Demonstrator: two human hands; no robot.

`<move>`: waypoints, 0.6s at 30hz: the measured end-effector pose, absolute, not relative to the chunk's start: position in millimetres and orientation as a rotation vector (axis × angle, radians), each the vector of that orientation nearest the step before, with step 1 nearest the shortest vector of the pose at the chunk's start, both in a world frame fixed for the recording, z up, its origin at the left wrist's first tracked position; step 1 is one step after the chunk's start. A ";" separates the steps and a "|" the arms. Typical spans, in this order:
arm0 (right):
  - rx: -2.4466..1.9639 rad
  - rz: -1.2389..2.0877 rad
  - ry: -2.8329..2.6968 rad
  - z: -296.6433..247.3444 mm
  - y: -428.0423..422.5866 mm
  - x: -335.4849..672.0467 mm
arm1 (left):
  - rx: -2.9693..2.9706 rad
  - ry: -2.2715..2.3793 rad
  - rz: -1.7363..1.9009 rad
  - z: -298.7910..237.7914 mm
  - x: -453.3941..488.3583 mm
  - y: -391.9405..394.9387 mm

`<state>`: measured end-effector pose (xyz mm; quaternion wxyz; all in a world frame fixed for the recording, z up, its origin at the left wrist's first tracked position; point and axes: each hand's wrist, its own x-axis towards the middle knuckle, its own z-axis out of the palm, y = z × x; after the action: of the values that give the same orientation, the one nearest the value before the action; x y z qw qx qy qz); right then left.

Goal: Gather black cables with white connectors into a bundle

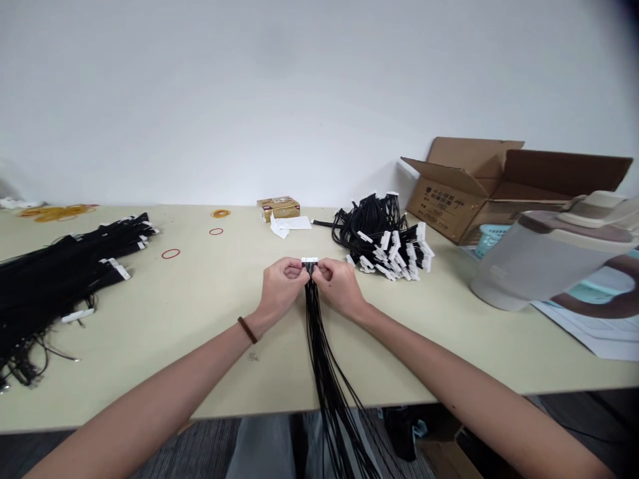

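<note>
Over the middle of the table, a bundle of thin black cables (315, 332) is pinched by both hands just below its white connectors (309, 260). My left hand (283, 283) grips the bundle from the left, fingers curled and closed. From the other side my right hand (338, 285) pinches the same bundle, also closed. The free lengths of cable hang down past the table's front edge. Fingertips cover part of the cables under the connectors.
Black cables with white ends lie in a pile (60, 266) at left and a coiled heap (377, 233) at right. Rubber bands (170, 253), a small box (278, 207), an open carton (449, 199) and a large grey jug (539, 259) stand around the table (200, 319).
</note>
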<state>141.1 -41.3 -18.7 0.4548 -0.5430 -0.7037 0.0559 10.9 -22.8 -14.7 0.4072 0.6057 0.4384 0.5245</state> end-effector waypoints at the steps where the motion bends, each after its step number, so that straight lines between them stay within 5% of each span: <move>1: -1.349 0.105 -1.756 -18.5 -41.6 141.2 | 1.527 1.102 1.319 -14.8 10.8 -22.9; 18: -1.364 -0.014 -1.791 -21.0 -39.7 141.1 | 1.548 1.026 1.321 -18.3 11.5 -22.1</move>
<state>141.1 -39.7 -21.0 0.4305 -0.5468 -0.7181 -0.0057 11.5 -22.1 -18.3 0.4183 0.6169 0.4091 0.5264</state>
